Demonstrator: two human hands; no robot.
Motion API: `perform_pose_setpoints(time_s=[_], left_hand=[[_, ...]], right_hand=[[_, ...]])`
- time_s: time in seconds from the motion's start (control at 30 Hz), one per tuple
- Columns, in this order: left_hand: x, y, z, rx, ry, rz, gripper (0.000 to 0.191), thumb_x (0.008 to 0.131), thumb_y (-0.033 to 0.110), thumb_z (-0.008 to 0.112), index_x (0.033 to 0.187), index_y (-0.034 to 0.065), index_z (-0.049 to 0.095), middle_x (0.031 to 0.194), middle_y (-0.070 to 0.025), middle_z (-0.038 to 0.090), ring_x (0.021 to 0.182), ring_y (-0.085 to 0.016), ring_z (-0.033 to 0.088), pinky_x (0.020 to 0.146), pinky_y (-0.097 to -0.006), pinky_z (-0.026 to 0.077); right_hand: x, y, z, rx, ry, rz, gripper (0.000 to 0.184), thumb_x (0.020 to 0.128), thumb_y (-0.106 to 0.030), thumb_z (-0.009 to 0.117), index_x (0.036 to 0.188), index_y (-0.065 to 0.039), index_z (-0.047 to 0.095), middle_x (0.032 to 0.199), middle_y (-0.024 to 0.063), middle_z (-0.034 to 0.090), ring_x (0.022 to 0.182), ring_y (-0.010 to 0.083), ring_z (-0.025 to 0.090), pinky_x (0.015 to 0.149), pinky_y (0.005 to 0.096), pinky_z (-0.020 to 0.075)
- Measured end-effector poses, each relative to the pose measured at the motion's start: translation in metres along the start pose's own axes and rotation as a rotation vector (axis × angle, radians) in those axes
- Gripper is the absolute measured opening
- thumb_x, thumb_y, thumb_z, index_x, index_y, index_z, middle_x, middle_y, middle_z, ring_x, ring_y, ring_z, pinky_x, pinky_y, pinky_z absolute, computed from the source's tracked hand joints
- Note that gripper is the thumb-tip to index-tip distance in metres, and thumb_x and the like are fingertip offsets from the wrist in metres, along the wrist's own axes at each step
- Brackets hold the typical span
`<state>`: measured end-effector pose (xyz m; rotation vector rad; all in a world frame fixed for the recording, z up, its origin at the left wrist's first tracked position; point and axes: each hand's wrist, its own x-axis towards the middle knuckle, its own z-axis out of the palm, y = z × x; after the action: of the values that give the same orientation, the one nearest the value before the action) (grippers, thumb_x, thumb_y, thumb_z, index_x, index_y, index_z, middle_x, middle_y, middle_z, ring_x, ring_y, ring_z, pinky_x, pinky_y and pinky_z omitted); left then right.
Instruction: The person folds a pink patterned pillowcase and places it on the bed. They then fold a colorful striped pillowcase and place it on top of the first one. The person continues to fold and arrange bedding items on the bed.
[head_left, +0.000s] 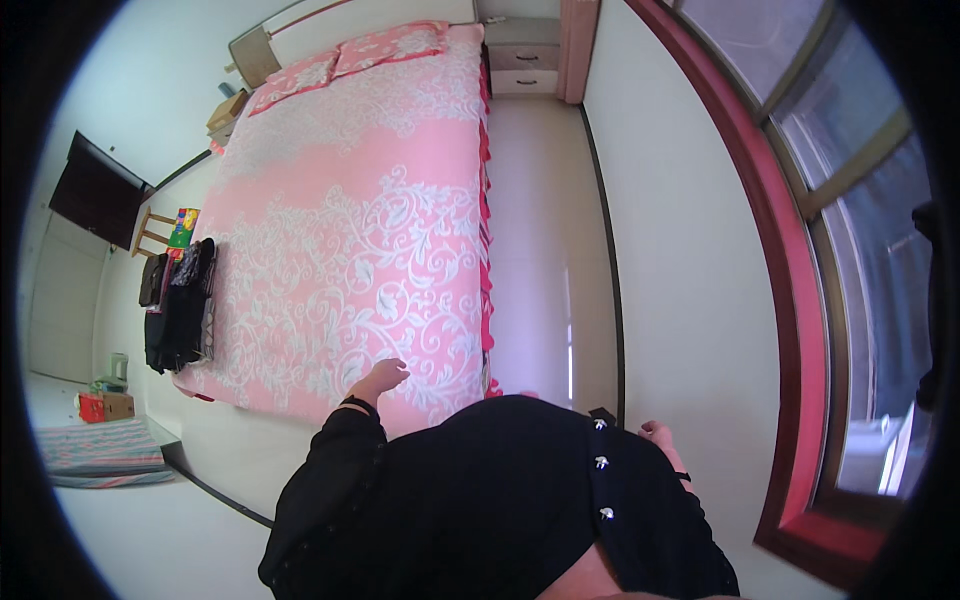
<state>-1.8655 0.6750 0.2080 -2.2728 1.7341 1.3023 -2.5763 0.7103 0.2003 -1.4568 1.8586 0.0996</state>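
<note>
My left hand (384, 376) hovers over the foot end of the bed, fingers loosely bent and nothing visible in them. Under it spreads a pink bedspread (315, 247) with white scrolling leaves. My right hand (656, 433) hangs low at my side, nearest to the white wall (667, 247) below the window; its fingers look curled, and the palm is hidden. At the bed's far end lie two pink patterned pillows (390, 49). Folded dark clothes (180, 322) are stacked along the bed's left edge.
A light tiled floor strip (529, 247) runs between bed and wall. A nightstand (523, 58) stands at its far end. Left of the bed are a wooden stool (150, 232), a dark door (97, 191) and a striped cloth (105, 450). The red-framed window (780, 300) is at right.
</note>
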Motion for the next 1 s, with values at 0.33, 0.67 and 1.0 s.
perform_pose_setpoints(time_s=[0.33,0.67,1.0], left_hand=[[0.125,0.106,-0.098,-0.152,0.440,0.005,0.043,0.081,0.025,0.063,0.115,-0.0003,0.058,0.089,-0.0155,0.068,0.080,-0.024,0.067,0.071,-0.0335,0.052],[0.123,0.095,-0.079,-0.751,0.380,-0.549,0.042,0.083,0.023,0.063,0.117,-0.0018,0.056,0.092,-0.0131,0.067,0.078,-0.020,0.067,0.063,-0.0313,0.053],[0.326,0.075,-0.174,-0.495,0.121,-0.562,0.034,0.084,0.028,0.059,0.102,0.0005,0.060,0.089,-0.0133,0.066,0.074,-0.027,0.065,0.064,-0.0367,0.051]], right_hand=[[0.286,-0.142,-0.138,-0.110,0.064,-0.433,0.026,0.077,-0.027,0.062,0.088,-0.004,0.065,0.092,0.0177,0.065,0.092,0.0349,0.060,0.081,0.0421,0.0488],[0.498,-0.320,-0.250,-0.322,-0.166,-0.583,0.025,0.078,-0.026,0.065,0.092,-0.005,0.066,0.091,0.0146,0.066,0.086,0.0306,0.063,0.077,0.0392,0.0501],[0.666,-0.451,-0.315,-0.481,-0.273,-0.533,0.027,0.077,-0.031,0.060,0.089,-0.008,0.067,0.092,0.0121,0.067,0.088,0.0324,0.062,0.077,0.0408,0.0498]])
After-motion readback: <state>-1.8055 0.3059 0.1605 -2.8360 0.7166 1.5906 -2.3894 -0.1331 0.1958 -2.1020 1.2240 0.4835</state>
